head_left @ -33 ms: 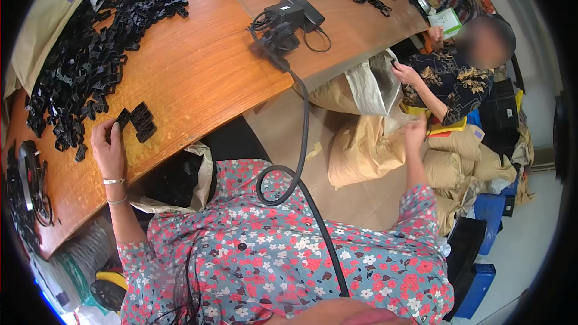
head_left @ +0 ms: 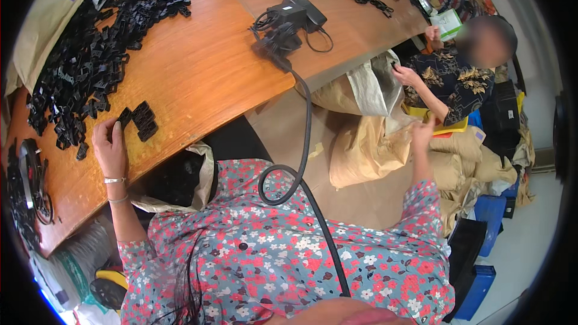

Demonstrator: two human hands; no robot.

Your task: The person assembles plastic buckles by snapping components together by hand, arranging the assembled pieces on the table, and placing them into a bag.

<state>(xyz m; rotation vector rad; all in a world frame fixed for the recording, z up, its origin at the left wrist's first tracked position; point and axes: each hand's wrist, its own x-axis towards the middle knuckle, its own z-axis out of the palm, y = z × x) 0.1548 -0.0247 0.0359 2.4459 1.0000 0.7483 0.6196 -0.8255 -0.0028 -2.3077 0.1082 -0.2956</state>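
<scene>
My left hand rests at the near edge of the wooden table, its fingertips closed on a small black plastic piece. Right beside that piece lies a little block of similar black pieces, set side by side. Beyond my hand spreads a big heap of loose black plastic pieces. My right hand reaches out to the right with a finger stretched out and nothing visible in it. It is close to an open pale sack and a tan sack below it.
A co-worker sits at the right, one hand by the pale sack's mouth. Black power adapters with cables lie on the table. A thick black cable hangs across in front of me. Another open sack stands against my lap.
My right hand has shifted slightly up and to the right, its finger now stretched out more plainly. My left hand stays almost in place at the black piece.
</scene>
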